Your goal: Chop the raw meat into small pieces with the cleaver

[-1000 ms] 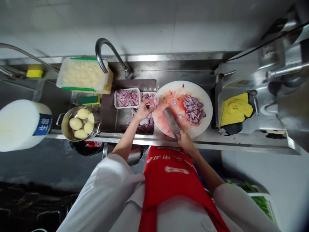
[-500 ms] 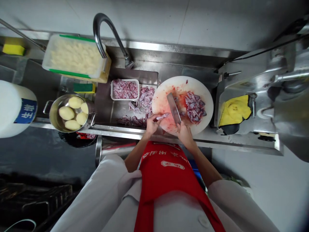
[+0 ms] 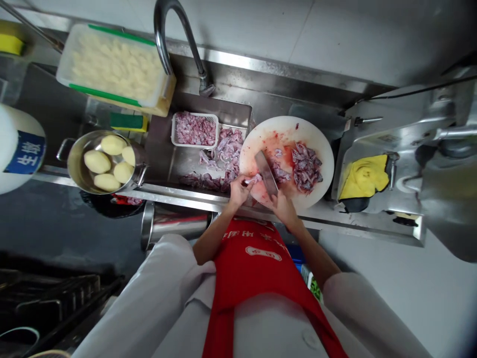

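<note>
A round white cutting board (image 3: 316, 196), stained red, lies across the counter and the sink's edge. My right hand (image 3: 285, 207) is wrapped round the handle of a cleaver (image 3: 266, 171), whose blade rests over the board's left half. Just left of the blade, my left hand (image 3: 239, 191) pinches a small pale-pink piece of raw meat (image 3: 255, 179) at the board's edge. Cut meat pieces (image 3: 281, 174) lie right of the blade. Farther right sits a heap of dark, thin-limbed raw meat (image 3: 306, 166), resembling skinned frogs.
Left of the board, the sink (image 3: 160, 164) holds loose meat (image 3: 229, 149) and a white basket (image 3: 196, 145) of chopped meat. A faucet (image 3: 203, 74) arches behind. Farther left stand a pot (image 3: 72, 164) of peeled potatoes and a lidded tub (image 3: 115, 64). A yellow cloth (image 3: 365, 176) lies right.
The cleaver has shifted slightly left relative to the board, and more cut meat shows right of its blade. Less of the meat shows beyond my left fingers. The whole view has tilted a little.
</note>
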`<state>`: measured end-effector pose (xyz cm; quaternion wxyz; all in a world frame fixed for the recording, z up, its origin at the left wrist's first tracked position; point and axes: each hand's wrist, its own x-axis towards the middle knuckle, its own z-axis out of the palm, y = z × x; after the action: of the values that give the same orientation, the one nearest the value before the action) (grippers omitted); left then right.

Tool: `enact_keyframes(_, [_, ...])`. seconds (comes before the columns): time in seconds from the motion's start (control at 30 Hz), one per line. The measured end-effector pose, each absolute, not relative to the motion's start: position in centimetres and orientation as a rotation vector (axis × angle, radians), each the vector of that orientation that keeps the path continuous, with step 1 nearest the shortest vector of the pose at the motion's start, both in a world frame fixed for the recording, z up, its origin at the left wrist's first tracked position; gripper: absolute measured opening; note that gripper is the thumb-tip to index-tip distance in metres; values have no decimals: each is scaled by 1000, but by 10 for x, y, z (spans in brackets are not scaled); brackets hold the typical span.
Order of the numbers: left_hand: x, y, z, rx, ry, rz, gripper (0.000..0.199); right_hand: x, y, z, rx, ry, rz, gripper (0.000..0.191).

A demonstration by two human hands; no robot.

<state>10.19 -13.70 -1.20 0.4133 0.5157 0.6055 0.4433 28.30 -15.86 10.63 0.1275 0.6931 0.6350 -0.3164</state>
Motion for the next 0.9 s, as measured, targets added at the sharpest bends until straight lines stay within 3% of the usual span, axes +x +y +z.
enact_keyframes(0.27, [97, -140, -11, 1285, 1457, 1138, 28, 250, -142, 124, 2205, 1964, -686, 43])
enact_keyframes(0.4, [99, -138, -10, 1331, 1502, 1110, 27, 239, -138, 104, 2049, 1919, -817, 36])
enact_keyframes(0.63, [90, -141, -8, 1414, 1517, 1151, 19, 306, -166, 103, 1991, 1953, -886, 25])
enact_keyframes(0.77, [81, -149, -4, 1316, 1521, 1205, 33, 284, -158, 124, 2139, 2026, -676, 34])
enact_keyframes(0.9, [80, -152, -1, 1524, 1573, 1236, 23, 239, -143, 121, 2174, 2004, -668, 41])
